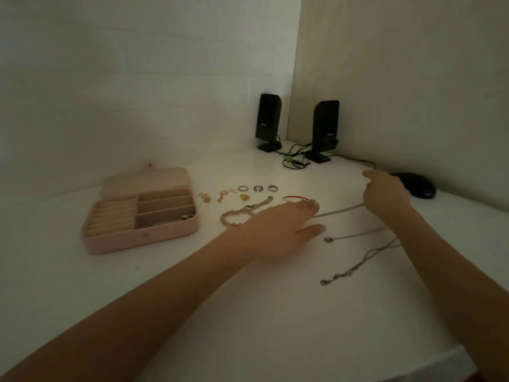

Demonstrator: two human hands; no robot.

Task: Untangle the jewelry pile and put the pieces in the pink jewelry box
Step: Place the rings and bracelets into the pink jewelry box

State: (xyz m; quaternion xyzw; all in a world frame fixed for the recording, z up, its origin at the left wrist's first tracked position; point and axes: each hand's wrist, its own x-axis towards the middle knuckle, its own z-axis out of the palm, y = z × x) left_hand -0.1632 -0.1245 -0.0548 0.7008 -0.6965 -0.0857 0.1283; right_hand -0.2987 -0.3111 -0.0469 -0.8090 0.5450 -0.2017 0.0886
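On white worktop (248, 312): open pink box (140, 216) at left, rings (257, 188) and bracelet (242, 213) beside it. Left hand (278, 230) flat, fingers straight over red piece (292, 198). Right hand (385, 194) pinches thin chain (338, 210); more chains (358, 260) near.

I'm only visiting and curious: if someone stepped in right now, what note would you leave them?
Left hand: flat, fingers on the red bracelet.
Right hand: pinching the silver chain.
Pink jewelry box: open, a few pieces in its front compartment.
Laid out apart: three rings, earrings, beaded bracelet.
Left to do: separate the chains, then box everything.
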